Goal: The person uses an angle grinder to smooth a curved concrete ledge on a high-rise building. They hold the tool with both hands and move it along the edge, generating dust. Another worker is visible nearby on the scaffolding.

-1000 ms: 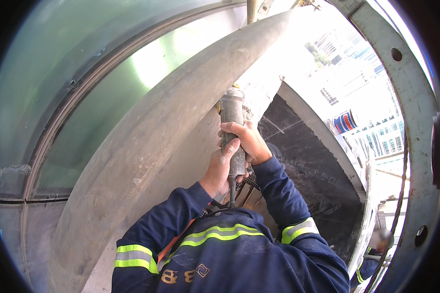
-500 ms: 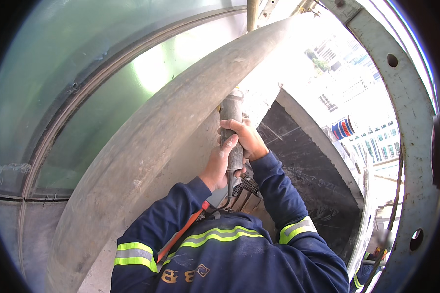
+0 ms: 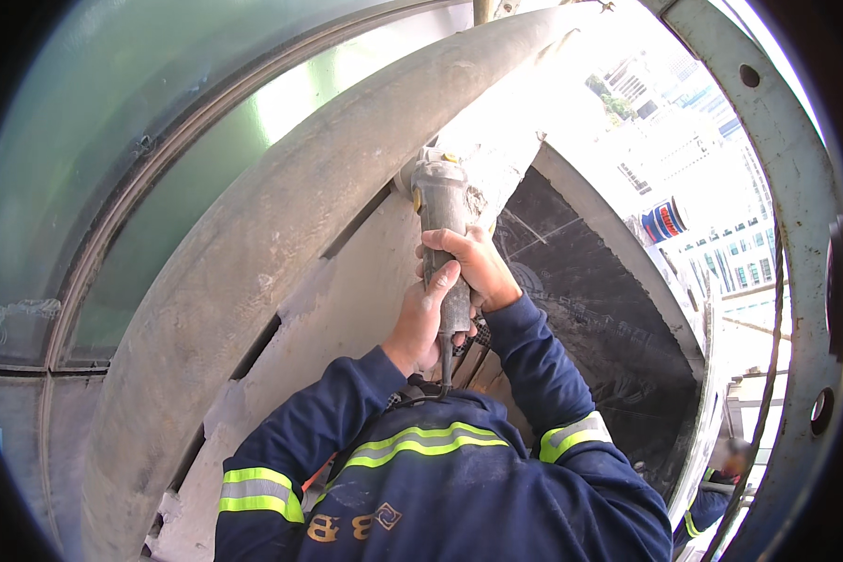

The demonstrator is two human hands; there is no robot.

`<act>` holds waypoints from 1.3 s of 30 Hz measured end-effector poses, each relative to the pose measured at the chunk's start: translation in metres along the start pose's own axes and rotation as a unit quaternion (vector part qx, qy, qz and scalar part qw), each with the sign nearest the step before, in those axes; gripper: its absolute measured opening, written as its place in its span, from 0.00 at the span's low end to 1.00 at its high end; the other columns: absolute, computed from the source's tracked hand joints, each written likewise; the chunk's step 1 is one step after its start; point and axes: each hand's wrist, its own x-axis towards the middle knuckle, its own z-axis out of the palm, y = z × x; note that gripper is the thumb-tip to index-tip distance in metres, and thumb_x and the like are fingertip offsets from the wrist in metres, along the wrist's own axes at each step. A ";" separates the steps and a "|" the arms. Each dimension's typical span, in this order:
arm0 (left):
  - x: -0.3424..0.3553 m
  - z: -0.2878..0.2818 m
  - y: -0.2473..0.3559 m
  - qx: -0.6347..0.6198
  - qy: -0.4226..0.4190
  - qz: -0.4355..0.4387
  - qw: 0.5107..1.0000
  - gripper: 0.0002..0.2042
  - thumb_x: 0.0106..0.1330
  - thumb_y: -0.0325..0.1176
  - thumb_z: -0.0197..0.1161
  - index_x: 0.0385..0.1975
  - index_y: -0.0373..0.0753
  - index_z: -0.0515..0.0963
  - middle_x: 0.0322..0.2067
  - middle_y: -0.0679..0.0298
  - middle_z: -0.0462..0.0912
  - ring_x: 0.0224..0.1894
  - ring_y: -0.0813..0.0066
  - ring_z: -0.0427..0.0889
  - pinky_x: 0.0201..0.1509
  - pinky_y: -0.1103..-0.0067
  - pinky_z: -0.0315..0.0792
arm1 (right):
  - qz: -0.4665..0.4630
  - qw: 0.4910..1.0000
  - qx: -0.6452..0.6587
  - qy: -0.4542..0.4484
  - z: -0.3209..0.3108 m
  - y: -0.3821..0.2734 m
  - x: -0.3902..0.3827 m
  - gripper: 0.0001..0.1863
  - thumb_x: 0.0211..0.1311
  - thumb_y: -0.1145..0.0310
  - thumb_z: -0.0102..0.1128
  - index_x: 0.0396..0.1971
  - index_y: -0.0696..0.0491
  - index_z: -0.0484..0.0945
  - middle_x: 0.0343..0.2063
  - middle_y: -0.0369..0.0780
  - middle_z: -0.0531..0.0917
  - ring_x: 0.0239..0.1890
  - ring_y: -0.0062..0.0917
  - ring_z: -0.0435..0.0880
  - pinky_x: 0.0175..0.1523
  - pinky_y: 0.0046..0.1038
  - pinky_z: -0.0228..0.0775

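A dusty grey grinder-like power tool (image 3: 440, 201) stands in the middle, its yellow-buttoned head at the lower edge of a long curved grey panel (image 3: 253, 244). My left hand (image 3: 421, 332) is closed round the lower part of the tool's body, thumb pointing up. Just above it, my right hand (image 3: 482, 272) wraps round the body from the right. A cord (image 3: 446, 365) drops from the handle toward my chest. Behind the tool is a pale, rough surface (image 3: 318, 337), with dark gaps along the curved panel. The tool's working disc is mostly hidden.
Greenish glazing (image 3: 131, 244) fills the left. A dark angled panel (image 3: 590, 328) lies right of my arms, with a blue can (image 3: 663, 220) beyond it and buildings far below. A holed steel beam (image 3: 782, 159) and rope (image 3: 773, 318) run down the right, near a co-worker (image 3: 707, 506).
The tool's head sits a little higher and shows more. The curved panel appears shifted up and left, showing dark gaps below its edge. Both hands keep their grip.
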 end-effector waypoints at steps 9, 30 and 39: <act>-0.009 -0.004 -0.003 -0.001 -0.008 0.003 1.000 0.25 0.70 0.60 0.58 0.39 0.38 0.77 0.24 0.62 0.79 0.18 0.72 0.80 0.16 0.80 0.70 | 0.001 1.000 0.009 0.008 0.006 0.005 -0.007 0.17 0.60 0.66 0.63 0.41 0.66 0.78 0.33 0.46 0.82 0.32 0.30 0.86 0.36 0.32 0.80; 0.017 -0.001 0.009 0.001 -0.002 -0.010 1.000 0.26 0.70 0.61 0.58 0.39 0.38 0.77 0.24 0.61 0.79 0.18 0.72 0.79 0.17 0.79 0.70 | 0.004 1.000 0.020 0.016 -0.006 -0.004 0.017 0.16 0.59 0.68 0.63 0.42 0.65 0.77 0.33 0.47 0.83 0.31 0.30 0.86 0.34 0.32 0.79; 0.037 -0.004 0.012 0.005 -0.002 -0.018 1.000 0.25 0.71 0.60 0.57 0.39 0.39 0.76 0.25 0.62 0.79 0.19 0.72 0.80 0.17 0.79 0.68 | -0.002 1.000 0.011 0.019 -0.015 -0.001 0.037 0.16 0.59 0.66 0.63 0.38 0.64 0.80 0.30 0.46 0.84 0.29 0.29 0.86 0.35 0.31 0.79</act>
